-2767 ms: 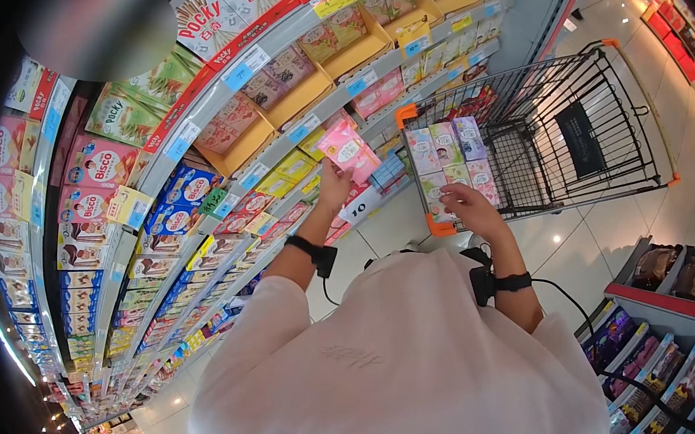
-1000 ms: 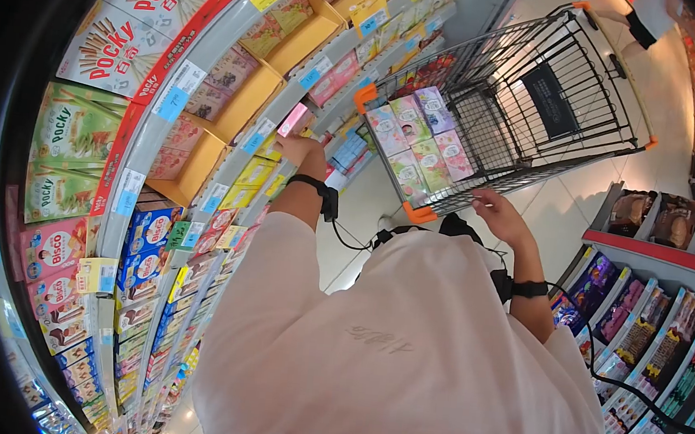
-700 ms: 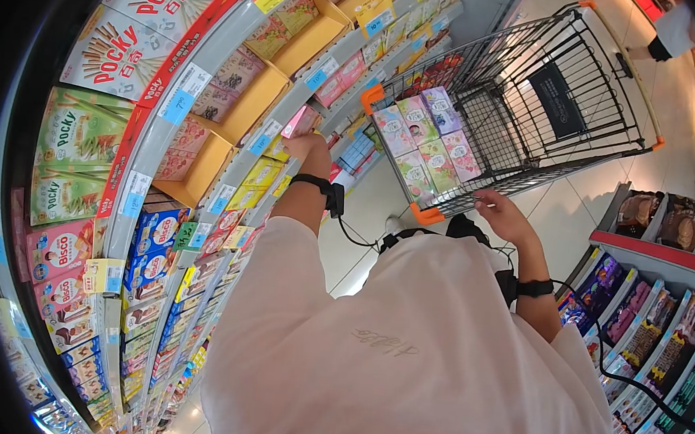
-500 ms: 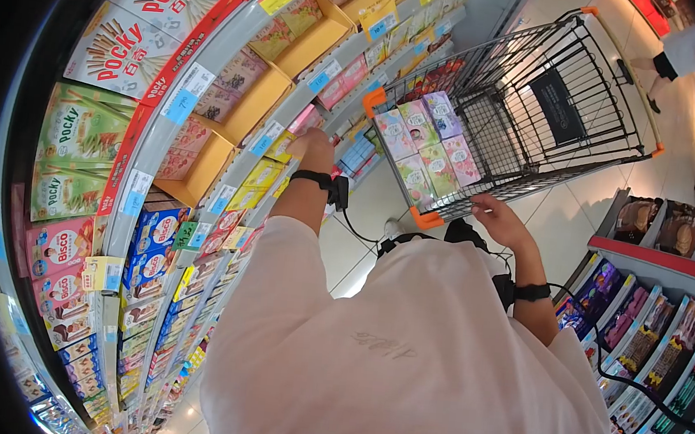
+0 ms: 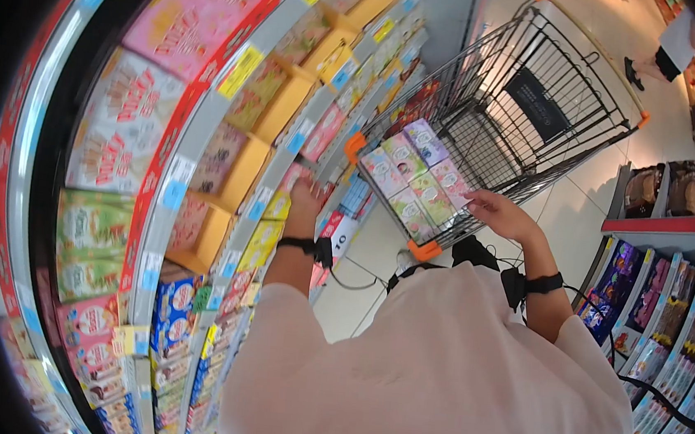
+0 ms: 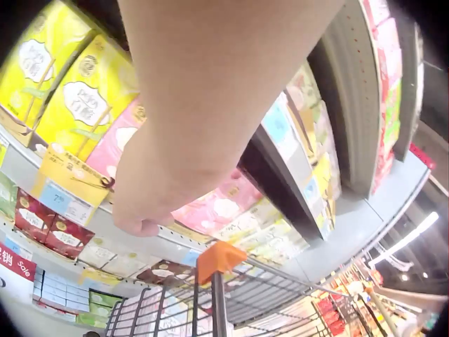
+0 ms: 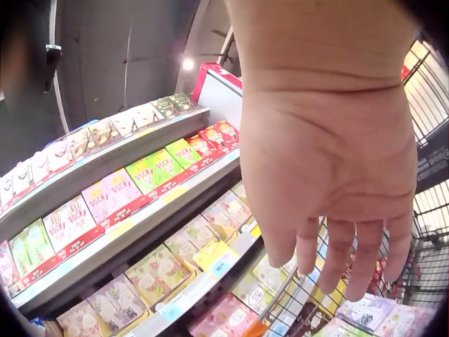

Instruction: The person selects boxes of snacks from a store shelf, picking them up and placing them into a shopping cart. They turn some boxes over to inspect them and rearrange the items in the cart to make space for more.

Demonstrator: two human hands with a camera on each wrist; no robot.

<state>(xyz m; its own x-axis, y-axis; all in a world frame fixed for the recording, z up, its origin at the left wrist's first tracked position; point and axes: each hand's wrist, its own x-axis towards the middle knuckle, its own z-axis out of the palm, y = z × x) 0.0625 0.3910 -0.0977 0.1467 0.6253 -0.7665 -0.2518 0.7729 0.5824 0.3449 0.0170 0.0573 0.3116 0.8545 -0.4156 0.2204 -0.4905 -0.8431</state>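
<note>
Item 1: pink boxes (image 6: 223,202), card by the look of them, standing on the shelf (image 6: 21,165) beside yellow boxes (image 6: 84,102) and near a yellow price card (image 6: 64,200). Handling, judged: probably light, fairly stiff, crushable at the corners, faces perhaps slightly slippery. Hold, judged: thumb and fingers across the narrow sides, near the middle; squeezing the broad face is risking dents.

Item 2: left hand (image 5: 306,195), lying among the pink boxes at the shelf front. State of grip: cannot tell; the fingers are hiding behind the wrist and knuckles, and the head view is blurring.

Item 3: right hand (image 5: 503,215), hanging beside the cart's near edge, palm showing to its wrist camera. State of grip: released, fingers extending loosely, carrying nothing.

Item 4: shopping cart (image 5: 423,251), black wire with orange corners, holding pastel boxes (image 5: 430,198) lying side by side at its near end, apparently similar light card.
</note>
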